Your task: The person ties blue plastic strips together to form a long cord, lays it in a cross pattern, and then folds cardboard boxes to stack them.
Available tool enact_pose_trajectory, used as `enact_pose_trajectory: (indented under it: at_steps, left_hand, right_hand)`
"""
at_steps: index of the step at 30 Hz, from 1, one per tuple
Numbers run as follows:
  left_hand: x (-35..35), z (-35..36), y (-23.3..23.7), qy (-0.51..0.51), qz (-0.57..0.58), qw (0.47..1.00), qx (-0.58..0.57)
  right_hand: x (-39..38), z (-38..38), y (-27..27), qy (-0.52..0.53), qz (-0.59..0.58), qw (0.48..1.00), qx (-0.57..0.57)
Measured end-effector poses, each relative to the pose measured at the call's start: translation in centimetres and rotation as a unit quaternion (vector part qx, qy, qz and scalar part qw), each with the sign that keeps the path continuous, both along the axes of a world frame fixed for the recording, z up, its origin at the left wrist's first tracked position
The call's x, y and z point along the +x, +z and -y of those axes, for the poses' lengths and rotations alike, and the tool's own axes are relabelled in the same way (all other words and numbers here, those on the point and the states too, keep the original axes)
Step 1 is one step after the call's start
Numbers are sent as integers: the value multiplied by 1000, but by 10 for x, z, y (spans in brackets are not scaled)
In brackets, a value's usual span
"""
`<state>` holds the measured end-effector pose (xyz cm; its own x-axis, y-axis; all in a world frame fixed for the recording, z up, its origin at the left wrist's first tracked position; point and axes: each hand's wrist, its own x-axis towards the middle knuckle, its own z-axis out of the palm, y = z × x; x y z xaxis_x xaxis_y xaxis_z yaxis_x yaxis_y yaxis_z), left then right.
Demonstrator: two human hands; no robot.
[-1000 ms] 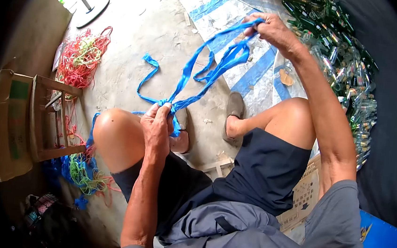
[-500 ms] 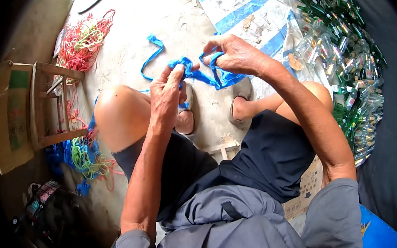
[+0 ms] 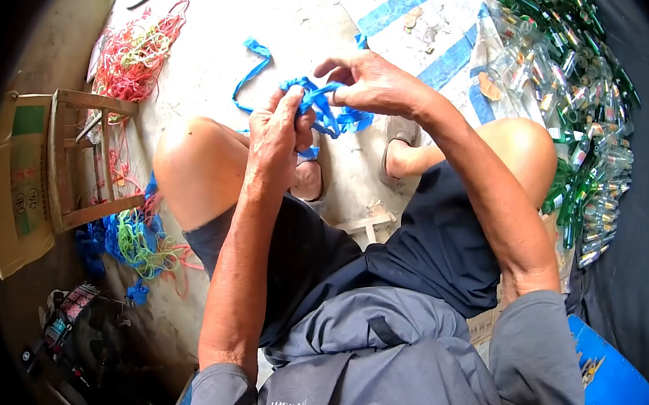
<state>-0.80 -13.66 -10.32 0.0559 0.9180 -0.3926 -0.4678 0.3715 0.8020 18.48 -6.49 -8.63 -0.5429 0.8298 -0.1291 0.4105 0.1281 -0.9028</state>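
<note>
A crumpled, knotted strip of blue plastic (image 3: 319, 103) hangs between my two hands, above the feet. My left hand (image 3: 275, 133) is closed on the bunched part, thumb and fingers pinching it. With thumb and fingertips, my right hand (image 3: 373, 85) grips a strand at the right side of the bunch; its upper fingers are curled. One loose tail of the strip trails left in a bend over the floor, and another bit shows beyond my right hand. Whether the strip is tied in a knot at the left fingertips is hidden.
Many green and clear bottles (image 3: 578, 132) lie heaped at right, beside a blue-and-white striped sheet (image 3: 403, 13). Red and green string (image 3: 132, 58) is piled at left, near a wooden stool frame (image 3: 84, 166) and a cardboard piece (image 3: 23, 184). A black bag (image 3: 89, 336) sits lower left.
My right hand has moved left and slightly down, nearer my left hand. The strip between them has drawn into a tighter bunch, and the view has shifted slightly.
</note>
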Motion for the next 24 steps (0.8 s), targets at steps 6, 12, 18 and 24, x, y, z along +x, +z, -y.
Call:
enact_pose_trajectory:
  at_steps: [6, 12, 18, 24]
  left_hand:
    - [-4, 3, 6, 15, -6, 1000, -2]
    - [-2, 6, 14, 23, -3, 1000, -15]
    - [-5, 6, 12, 1, 12, 1000, 9]
    - [-12, 0, 7, 24, 39, 999, 23]
  right_hand:
    - [40, 30, -66, -154, 1, 988, -21]
    - [1, 88, -95, -195, 46, 938, -284]
    - [-33, 98, -138, -233, 66, 966, -93]
    - [-16, 121, -187, -219, 141, 965, -39]
